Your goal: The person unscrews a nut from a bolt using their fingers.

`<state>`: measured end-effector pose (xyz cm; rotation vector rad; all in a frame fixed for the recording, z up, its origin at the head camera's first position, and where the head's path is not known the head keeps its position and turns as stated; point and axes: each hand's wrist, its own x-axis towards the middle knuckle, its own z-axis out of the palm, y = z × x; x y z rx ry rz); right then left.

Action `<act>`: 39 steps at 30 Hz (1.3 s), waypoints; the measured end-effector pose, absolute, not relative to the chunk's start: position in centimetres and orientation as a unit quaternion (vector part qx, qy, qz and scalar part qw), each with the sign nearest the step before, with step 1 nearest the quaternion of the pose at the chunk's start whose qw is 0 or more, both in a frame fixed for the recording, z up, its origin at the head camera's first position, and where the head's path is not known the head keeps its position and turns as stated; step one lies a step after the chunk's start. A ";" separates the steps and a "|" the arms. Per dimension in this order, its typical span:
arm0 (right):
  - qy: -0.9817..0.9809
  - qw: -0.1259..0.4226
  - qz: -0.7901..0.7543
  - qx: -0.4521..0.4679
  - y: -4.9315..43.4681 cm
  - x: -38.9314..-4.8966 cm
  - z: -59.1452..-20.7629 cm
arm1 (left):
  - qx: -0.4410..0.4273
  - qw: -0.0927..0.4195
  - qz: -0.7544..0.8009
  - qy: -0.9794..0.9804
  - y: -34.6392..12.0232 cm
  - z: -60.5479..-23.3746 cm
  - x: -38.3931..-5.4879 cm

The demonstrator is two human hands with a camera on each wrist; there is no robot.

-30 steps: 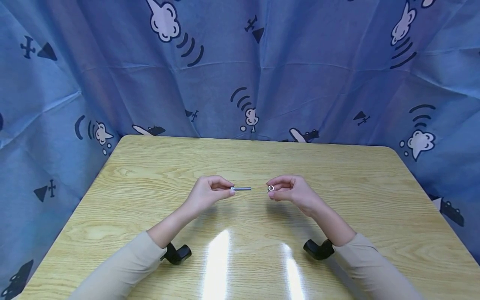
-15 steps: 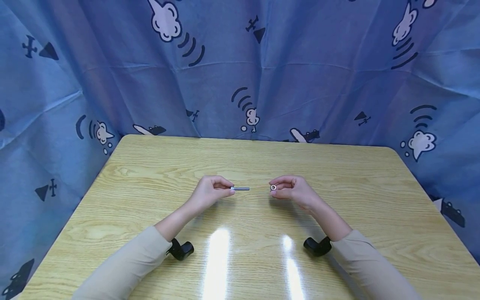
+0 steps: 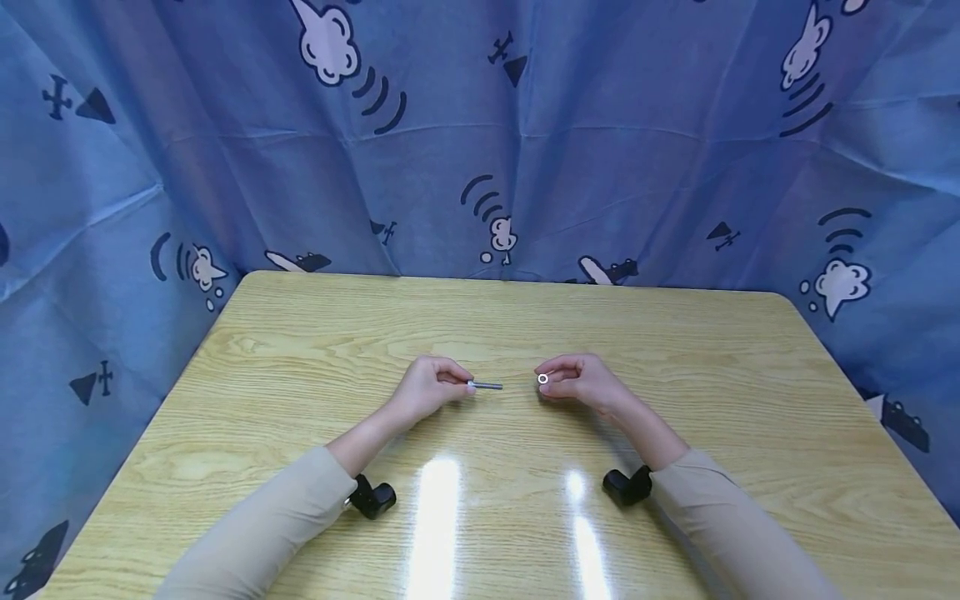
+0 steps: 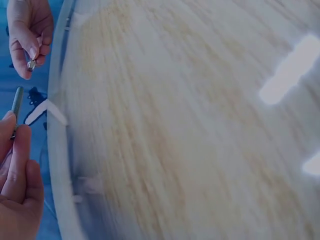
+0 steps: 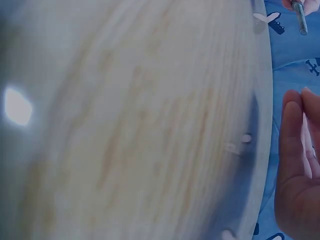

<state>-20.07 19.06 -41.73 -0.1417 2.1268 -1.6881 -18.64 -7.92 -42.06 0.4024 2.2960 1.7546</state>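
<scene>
Above the middle of the table, my left hand [image 3: 431,389] pinches a metal bolt [image 3: 489,386] by its head end, between thumb and fingers. The threaded shank points right, toward the other hand. My right hand [image 3: 581,385] pinches a small metal nut [image 3: 543,379], its hole facing the head camera. A short gap separates the bolt's tip from the nut. In the left wrist view the bolt [image 4: 17,102] stands below the nut [image 4: 31,65], apart from it. The right wrist view shows the bolt's end [image 5: 302,25] at the top right, while the nut is hidden behind the fingers there.
The wood-grain table [image 3: 300,333] spreads under both hands, with bright light reflections near the front. A blue patterned curtain [image 3: 450,142] hangs behind and at the sides. Black wrist cameras [image 3: 375,498] sit at both sleeve cuffs.
My left hand has moved slightly right and toward the front, bringing the bolt with it. The right hand shifted a little right, then back left with the nut. Both grips stay the same.
</scene>
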 end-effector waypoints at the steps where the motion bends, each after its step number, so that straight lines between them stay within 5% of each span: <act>1: 0.765 0.210 -0.607 -0.049 19.0 -20.1 -41.8 | 0.139 0.111 0.595 0.784 -7.9 -42.2 -18.7; 20: 0.765 0.246 -0.594 -0.040 18.4 -20.3 -42.0 | 0.172 0.072 0.487 0.853 -7.6 -43.3 -19.1; 39: 0.848 0.222 -0.477 -0.068 17.1 -20.3 -42.1 | 0.211 0.049 0.396 0.892 -7.4 -42.9 -19.0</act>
